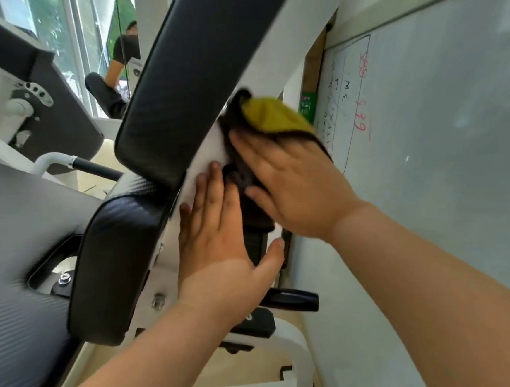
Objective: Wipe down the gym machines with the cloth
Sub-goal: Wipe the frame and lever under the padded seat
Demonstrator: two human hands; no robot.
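A yellow and dark grey cloth (272, 115) lies against the white frame (211, 147) behind the machine's black back pad (196, 75). My right hand (291, 184) presses the cloth flat onto the frame with straight fingers. Just below it, my left hand (222, 239) rests flat on the same white frame, fingers straight and thumb spread out to the right. A lower black pad (114, 258) sits left of my left hand. Part of the cloth is hidden under my right hand.
A whiteboard (435, 131) with red and black writing runs close along the right. A black lever handle (294, 300) sticks out below my left hand. Another machine (26, 99) stands at the left by the windows, and a person (120, 66) sits in the background.
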